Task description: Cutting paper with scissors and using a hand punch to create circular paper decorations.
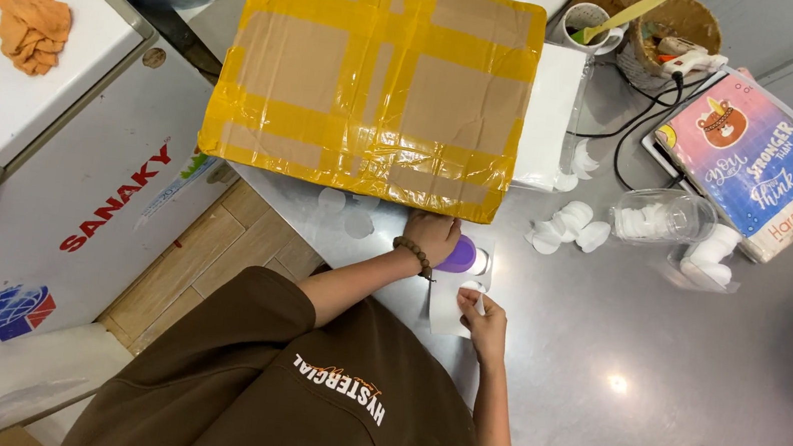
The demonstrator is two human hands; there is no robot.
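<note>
- The left hand (433,233) wraps its grip around a purple bottle (460,255), which lies on its side on the steel surface (624,342) just below the taped box (374,79).
- The bottle's long axis runs left to right, its white end toward the right hand (483,322).
- The right hand pinches a small white piece (475,291) over a white sheet (446,310), just beside that end.
</note>
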